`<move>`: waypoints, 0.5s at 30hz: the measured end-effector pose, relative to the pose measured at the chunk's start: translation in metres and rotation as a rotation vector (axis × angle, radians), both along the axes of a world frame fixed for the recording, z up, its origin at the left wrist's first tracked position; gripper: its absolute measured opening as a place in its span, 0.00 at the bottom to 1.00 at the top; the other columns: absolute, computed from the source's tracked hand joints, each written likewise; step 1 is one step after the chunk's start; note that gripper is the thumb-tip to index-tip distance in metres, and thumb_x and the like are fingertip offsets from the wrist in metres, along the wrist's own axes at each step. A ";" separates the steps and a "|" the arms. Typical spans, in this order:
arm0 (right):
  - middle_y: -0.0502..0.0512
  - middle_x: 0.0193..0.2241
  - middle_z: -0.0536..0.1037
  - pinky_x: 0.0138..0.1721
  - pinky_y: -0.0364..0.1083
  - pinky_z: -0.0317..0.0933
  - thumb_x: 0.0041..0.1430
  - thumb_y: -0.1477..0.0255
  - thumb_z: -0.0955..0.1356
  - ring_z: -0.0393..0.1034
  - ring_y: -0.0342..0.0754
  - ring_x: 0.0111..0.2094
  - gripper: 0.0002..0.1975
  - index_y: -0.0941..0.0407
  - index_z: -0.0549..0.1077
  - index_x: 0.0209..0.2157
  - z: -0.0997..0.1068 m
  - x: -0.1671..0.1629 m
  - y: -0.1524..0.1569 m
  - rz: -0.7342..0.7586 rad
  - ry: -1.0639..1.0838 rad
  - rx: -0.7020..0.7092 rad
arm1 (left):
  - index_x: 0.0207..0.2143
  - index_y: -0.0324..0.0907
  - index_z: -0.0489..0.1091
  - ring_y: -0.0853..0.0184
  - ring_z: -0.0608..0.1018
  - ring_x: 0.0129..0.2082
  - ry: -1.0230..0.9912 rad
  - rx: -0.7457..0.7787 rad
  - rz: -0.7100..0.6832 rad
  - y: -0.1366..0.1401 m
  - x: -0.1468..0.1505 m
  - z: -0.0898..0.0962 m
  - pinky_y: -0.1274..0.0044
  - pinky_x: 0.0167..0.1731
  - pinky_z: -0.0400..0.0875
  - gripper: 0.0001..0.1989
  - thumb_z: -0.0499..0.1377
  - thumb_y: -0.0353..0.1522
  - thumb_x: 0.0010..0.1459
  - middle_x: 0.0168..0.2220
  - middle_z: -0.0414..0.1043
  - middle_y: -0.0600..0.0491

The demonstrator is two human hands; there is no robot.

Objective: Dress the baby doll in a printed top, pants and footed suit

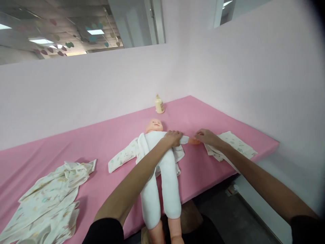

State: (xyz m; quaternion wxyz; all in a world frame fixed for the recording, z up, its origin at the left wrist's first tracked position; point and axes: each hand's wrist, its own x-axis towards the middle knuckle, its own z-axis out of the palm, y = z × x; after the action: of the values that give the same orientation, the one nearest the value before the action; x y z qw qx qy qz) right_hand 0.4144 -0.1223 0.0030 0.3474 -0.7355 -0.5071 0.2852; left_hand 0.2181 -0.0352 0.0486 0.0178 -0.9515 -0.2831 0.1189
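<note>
- The left hand (173,138) lies over the upper arm of the baby doll (154,139), likely to steady it; its grip is hidden.
- The right hand (206,136), apart from the left, has curled fingers at the doll's outstretched hand, perhaps to straighten that arm; I cannot tell whether they clamp it.
- The doll lies face up in white clothing, its lower legs past the near edge of the pink surface (203,115).
- A printed jacket (124,156) has one sleeve over the doll's other arm; white fabric shows beneath its body, seemingly spread under it.
- The left forearm crosses the doll's torso, partly blocking the view.
- Right of the doll, folded printed cloth (238,144) is partly covered by the right arm.
- Left of the doll lies a rumpled printed garment (52,195).
- Beyond the doll's head stands a pump bottle (159,105), near the wall (101,88).
</note>
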 end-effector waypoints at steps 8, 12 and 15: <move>0.57 0.30 0.73 0.35 0.46 0.70 0.62 0.68 0.63 0.70 0.45 0.28 0.06 0.55 0.64 0.33 -0.013 0.016 0.008 -0.246 0.650 0.182 | 0.52 0.41 0.64 0.58 0.73 0.47 -0.371 -0.111 0.048 0.009 -0.035 0.021 0.70 0.44 0.66 0.16 0.54 0.34 0.61 0.48 0.71 0.46; 0.59 0.40 0.76 0.40 0.47 0.68 0.58 0.63 0.69 0.72 0.50 0.39 0.12 0.57 0.69 0.38 -0.019 -0.027 0.014 -0.023 0.203 0.152 | 0.54 0.41 0.64 0.58 0.73 0.48 -0.481 -0.180 0.097 0.014 -0.046 0.028 0.70 0.45 0.66 0.19 0.55 0.37 0.62 0.52 0.71 0.47; 0.62 0.45 0.76 0.48 0.52 0.64 0.54 0.54 0.72 0.69 0.59 0.49 0.24 0.57 0.71 0.44 -0.018 -0.074 0.023 0.207 -0.230 0.190 | 0.61 0.41 0.59 0.55 0.72 0.52 -0.486 -0.151 0.102 0.017 -0.045 0.025 0.69 0.49 0.65 0.27 0.57 0.39 0.60 0.57 0.68 0.45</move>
State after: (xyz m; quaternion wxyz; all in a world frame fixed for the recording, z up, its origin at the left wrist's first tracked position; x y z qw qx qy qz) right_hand 0.3400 -0.0989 -0.0153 0.3236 -0.6710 -0.6412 0.1843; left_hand 0.1727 -0.0182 0.0739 -0.1280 -0.9353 -0.3169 -0.0916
